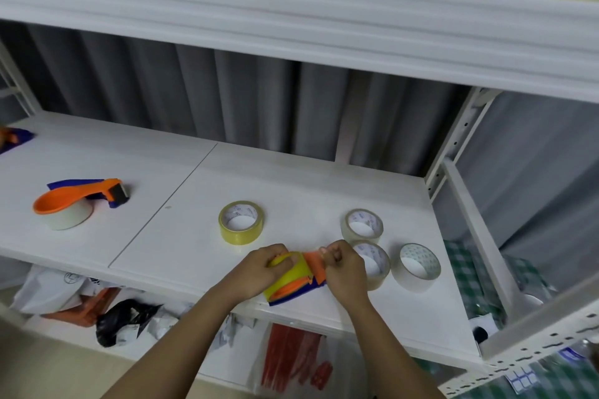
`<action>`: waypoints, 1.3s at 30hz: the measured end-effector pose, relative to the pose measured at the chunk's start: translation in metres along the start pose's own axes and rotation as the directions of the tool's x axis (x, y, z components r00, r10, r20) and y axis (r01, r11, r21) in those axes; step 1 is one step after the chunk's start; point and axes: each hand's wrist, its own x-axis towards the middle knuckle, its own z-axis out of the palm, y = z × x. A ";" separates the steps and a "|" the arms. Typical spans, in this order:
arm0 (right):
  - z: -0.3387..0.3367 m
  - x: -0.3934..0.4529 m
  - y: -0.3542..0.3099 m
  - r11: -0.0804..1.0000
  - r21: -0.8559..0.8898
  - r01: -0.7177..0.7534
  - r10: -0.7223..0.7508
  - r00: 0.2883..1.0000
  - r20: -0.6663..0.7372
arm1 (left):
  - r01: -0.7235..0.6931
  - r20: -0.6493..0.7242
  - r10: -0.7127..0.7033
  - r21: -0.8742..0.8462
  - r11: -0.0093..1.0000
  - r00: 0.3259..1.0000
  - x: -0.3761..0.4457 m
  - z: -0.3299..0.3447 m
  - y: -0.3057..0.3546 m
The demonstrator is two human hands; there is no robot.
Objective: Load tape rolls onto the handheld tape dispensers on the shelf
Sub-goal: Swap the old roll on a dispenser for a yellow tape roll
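At the shelf's [181, 236] front edge, the left hand [259, 272] clasps a yellow tape roll [293, 272] seated in the orange dispenser [312, 264]; the right hand's [343, 272] fingers pinch what is probably the tape's end. Light, stiff plastic; sticky film, best held by the roll's sides.

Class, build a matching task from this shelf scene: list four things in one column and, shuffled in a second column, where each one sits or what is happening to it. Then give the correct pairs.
Things
1. loose yellow tape roll
2. loaded dispenser
3. held dispenser
4. three clear tape rolls

Place or state
A. grouped right of the hands
B. gripped by the left hand and right hand
C. alone on the shelf, behind the hands
D. lying at the left, white roll fitted

Pairs: 1-C, 2-D, 3-B, 4-A
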 end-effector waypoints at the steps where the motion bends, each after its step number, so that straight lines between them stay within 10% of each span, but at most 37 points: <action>1: -0.001 0.001 0.000 1.000 0.007 -0.005 0.005 1.000 -0.006 | -0.009 -0.004 0.009 0.003 1.000 1.000 0.000 -0.001 0.002; 23: -0.024 0.017 -0.020 0.972 0.214 -0.098 0.083 0.993 0.081 | -0.108 -0.022 0.109 0.032 0.994 0.994 -0.005 -0.035 0.010; 39: -0.013 0.009 -0.037 0.971 0.238 0.035 -0.021 0.998 -0.064 | 0.200 -0.288 -0.083 0.406 0.892 0.954 0.012 -0.009 0.037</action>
